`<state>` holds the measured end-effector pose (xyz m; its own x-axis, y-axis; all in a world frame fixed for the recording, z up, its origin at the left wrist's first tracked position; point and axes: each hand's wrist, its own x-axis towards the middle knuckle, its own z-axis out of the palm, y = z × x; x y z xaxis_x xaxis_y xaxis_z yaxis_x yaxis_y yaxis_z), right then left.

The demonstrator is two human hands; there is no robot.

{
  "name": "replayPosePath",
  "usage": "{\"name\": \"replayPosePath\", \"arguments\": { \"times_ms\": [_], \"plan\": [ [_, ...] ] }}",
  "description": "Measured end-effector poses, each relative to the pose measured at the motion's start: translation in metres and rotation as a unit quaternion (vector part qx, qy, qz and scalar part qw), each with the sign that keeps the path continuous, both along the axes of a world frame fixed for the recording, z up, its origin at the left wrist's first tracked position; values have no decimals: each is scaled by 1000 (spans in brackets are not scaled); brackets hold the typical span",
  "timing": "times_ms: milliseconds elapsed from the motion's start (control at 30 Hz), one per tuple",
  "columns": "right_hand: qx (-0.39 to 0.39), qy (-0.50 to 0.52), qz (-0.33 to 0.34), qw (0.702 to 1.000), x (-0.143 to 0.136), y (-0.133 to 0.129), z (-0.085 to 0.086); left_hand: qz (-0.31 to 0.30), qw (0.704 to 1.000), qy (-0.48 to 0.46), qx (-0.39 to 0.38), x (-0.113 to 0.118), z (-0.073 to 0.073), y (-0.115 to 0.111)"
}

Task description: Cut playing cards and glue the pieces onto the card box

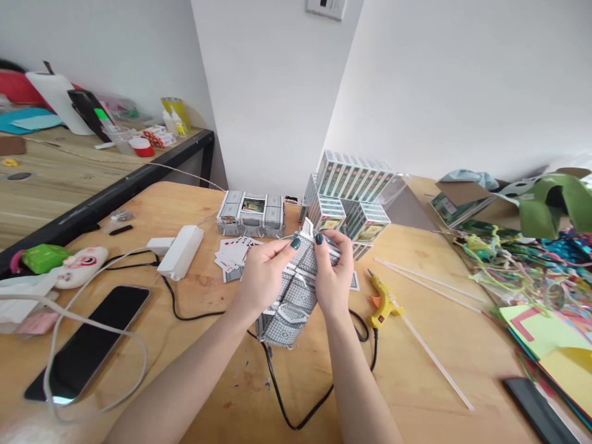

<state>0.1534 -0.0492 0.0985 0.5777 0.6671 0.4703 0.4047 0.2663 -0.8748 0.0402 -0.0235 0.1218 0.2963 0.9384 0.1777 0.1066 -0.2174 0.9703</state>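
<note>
With the card-covered block [293, 296] as landmark, the left hand [261, 277] and right hand [335, 271] gripped its far end, fingers pinching a card flap [307, 228] there, seemingly to steady the block above the tabletop [208, 370], while the glue gun [385, 300] lay to its right, probably for easy reach.

Red pips mark the loose cards [234, 251]; lettering is unreadable.

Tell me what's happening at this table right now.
A person's left hand and right hand hold a block covered in playing cards, fingertips at its top end. A similar card-covered block sits behind, beside stacked card boxes. A yellow glue gun lies to the right, loose cards to the left.
</note>
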Motion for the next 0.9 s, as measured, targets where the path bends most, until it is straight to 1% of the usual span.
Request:
{"name": "replayPosePath", "arguments": {
  "times_ms": [133, 200, 233, 300, 367, 400, 467, 567, 633, 733, 800, 900],
  "plan": [
    [7, -11, -8, 1000, 0, 0, 1, 14, 994, 98, 52, -4, 3, -2],
    [6, -17, -9, 1000, 0, 0, 1, -7, 991, 120, 59, -9, 7, -1],
    [4, -19, -8, 1000, 1, 0, 1, -30, 992, 115, 48, -12, 9, 0],
    [0, -20, -7, 1000, 1, 0, 2, -92, 992, 83, -6, -19, 13, 2],
    [-2, -18, -7, 1000, 1, 0, 2, -151, 983, 14, -98, -24, 13, 5],
    [-2, -16, -7, 1000, 1, 0, 2, -170, 973, -31, -152, -25, 12, 7],
    [-3, -12, -5, 1000, 1, 0, 1, -185, 944, -111, -248, -25, 7, 11],
    [-7, -5, -7, 1000, 2, 0, 0, -203, 902, -170, -341, -21, -2, 17],
    [-8, 1, -14, 1000, 2, 0, -1, -219, 880, -190, -377, -18, -6, 19],
    [-10, 6, -18, 1000, 3, 0, -1, -241, 859, -214, -398, -16, -10, 19],
    [-11, 4, -18, 1000, 3, -1, -1, -257, 853, -220, -399, -16, -11, 19],
    [-13, -2, -18, 1000, 4, -2, 0, -270, 853, -211, -394, -16, -12, 19]
  ]
}}
